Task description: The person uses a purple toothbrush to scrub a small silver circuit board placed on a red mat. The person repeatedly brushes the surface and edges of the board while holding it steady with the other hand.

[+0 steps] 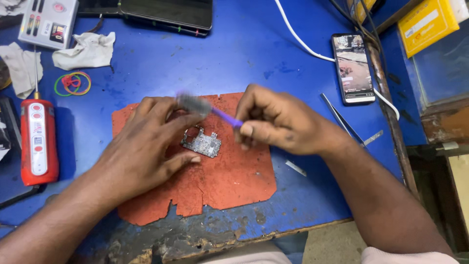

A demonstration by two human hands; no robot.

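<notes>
A small grey phone circuit board (202, 143), irregular in outline and studded with metal shields, lies flat on a worn orange-red mat. Above it hangs a purple-handled brush with pale bristles (194, 104), blurred, its handle slanting down to the right.

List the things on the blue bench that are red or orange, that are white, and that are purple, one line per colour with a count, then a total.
Red or orange: 2, the worn mat and the bottle-shaped tool
White: 3, two crumpled cloths and the cable
Purple: 1, the brush in the right hand
Total: 6
</notes>
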